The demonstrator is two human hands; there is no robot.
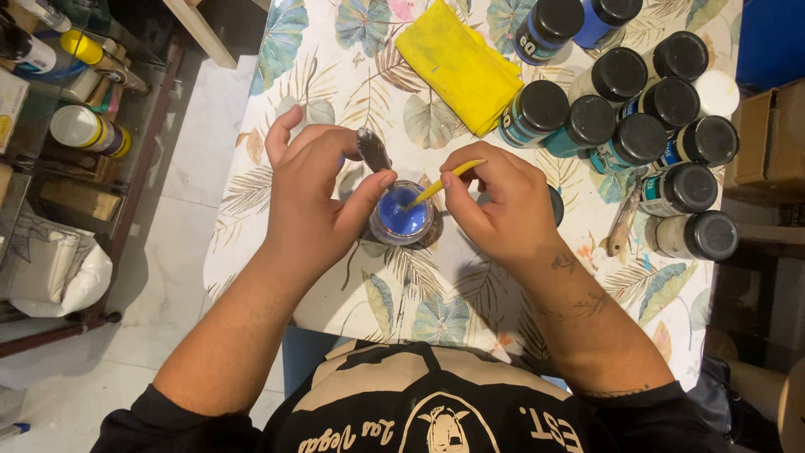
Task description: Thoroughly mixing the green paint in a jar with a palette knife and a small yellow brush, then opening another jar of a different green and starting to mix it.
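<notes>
Table [335, 101] under me, covered in a leaf-print cloth, pale ground with green and blue fronds. White tiled floor [180, 168] to my left, and beyond it a dark shelf rack [75, 109] crowded with jars and tubes.

Yellow cloth [459, 65], folded, lies at the far side of the table, well apart from my hands. To its right, a cluster of paint bottles [637, 109] with black caps, standing close together, some touching; labels in teal and blue. One smudged tool [622, 225] lies flat near the bottles at my right.

My left hand [314, 201] is curled around a small glass jar [402, 214], thumb on the near rim, fingers wrapped behind it. Grip closed on the jar. Between the fingers of that hand a dark, paint-crusted brush tip or tool [373, 149] sticks up; I cannot tell what it is exactly.

My right hand [499, 201] pinches a thin yellow stick [440, 184] between thumb and fingers, closed firmly on it. The stick slants down to my left, its lower end dipped into the jar.

The jar stands on the table, centre, just between both hands. It holds blue paint [401, 216], filling the bottom, wet and even.
</notes>
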